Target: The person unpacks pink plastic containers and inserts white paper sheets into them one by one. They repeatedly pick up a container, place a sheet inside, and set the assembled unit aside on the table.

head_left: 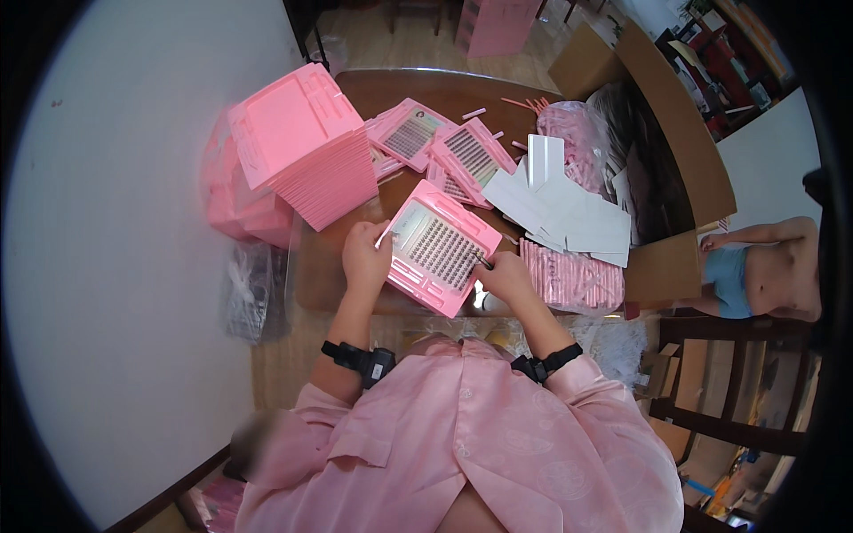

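Note:
A pink tray (434, 291) lies tilted in front of me at the table's near edge. On it sits a pale card with rows of small dark lash clusters (442, 252). My left hand (365, 257) is closed at the tray's left side, pinching a slim pale stick (384, 234); its fingers are partly hidden. At the right side of the tray my right hand (507, 277) is closed on dark tweezers (482, 261), whose end reaches over the lash rows. Just beyond are more pink lash trays (412, 133), loosely piled.
A tall stack of pink trays (298, 115) stands at left. To the right are white cards (582, 216), a bag of pink tubes (569, 275), another filled bag (573, 133) and an open cardboard box (662, 266). Another person (769, 266) is at far right.

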A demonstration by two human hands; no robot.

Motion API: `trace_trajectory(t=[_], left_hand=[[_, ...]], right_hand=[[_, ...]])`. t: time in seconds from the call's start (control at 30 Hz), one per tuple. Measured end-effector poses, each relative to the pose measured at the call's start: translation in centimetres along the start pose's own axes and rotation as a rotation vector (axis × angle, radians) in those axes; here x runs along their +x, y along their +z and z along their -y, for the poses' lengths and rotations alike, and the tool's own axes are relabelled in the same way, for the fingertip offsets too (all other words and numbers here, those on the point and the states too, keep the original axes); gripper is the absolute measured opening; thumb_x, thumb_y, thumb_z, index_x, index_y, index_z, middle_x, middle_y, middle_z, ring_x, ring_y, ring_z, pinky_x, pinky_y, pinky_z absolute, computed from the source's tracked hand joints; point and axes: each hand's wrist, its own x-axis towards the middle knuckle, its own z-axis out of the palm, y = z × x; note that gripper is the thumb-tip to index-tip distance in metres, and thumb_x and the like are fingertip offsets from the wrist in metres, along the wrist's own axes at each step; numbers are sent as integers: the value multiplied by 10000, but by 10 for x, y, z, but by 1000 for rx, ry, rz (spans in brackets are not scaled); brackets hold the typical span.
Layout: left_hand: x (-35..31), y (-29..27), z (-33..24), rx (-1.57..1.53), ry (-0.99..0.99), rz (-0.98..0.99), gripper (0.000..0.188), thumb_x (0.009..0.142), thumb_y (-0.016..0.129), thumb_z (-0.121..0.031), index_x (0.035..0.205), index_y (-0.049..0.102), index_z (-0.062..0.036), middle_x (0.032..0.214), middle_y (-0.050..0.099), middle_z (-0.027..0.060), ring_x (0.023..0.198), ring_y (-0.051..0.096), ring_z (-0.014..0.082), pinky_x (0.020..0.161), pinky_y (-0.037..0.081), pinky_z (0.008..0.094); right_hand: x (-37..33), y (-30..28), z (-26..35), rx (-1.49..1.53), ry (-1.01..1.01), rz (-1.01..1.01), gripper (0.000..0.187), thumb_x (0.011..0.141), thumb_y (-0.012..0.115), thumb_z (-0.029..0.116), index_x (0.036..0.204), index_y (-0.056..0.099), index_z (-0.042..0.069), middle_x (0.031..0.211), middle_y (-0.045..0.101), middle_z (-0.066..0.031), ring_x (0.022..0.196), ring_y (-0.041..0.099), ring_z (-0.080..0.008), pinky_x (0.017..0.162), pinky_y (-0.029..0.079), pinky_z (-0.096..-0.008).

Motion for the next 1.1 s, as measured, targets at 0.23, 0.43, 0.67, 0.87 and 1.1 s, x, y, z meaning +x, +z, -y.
trace_trajectory(t=[0.23,0.43,0.67,0.87,1.1], left_hand=[[-8,-6,-21,-189,10,-48,209,926,670,-101,1093,753,-7,1041,721,123,991,685,239,880,542,348],[-8,-25,-27,-1251,-388,136,300,1082,500,-196,1246,624,21,1111,688,101,1031,666,180,896,558,354],[-26,-23,2,-1275,-583,232,233,1093,469,-209,1096,592,-10,1043,656,93,976,656,182,900,548,343],[-29,-21,4,-1309,-636,238,188,1069,490,-123,1182,573,1,1126,657,114,1041,660,200,944,554,345],[-23,-19,11,-1375,-618,162,240,1061,488,-81,1281,566,-25,1225,642,137,1142,634,223,1011,534,368]], right_hand=[[4,0,-28,175,-85,-10,348,832,675,351,757,760,22,677,722,-122,618,710,-233,628,563,-388],[10,3,-40,690,38,113,317,954,607,251,827,703,-23,669,696,-82,459,575,-124,434,449,-280],[0,-16,-12,-83,-288,-237,377,904,703,386,843,693,15,716,703,-136,628,671,-305,593,537,-430],[-32,-6,48,-127,-851,-5,431,814,772,437,979,688,48,943,677,-161,818,698,-367,697,556,-482],[-40,14,65,-43,-839,-24,401,772,782,367,957,644,39,934,646,-152,835,680,-376,700,560,-447]])
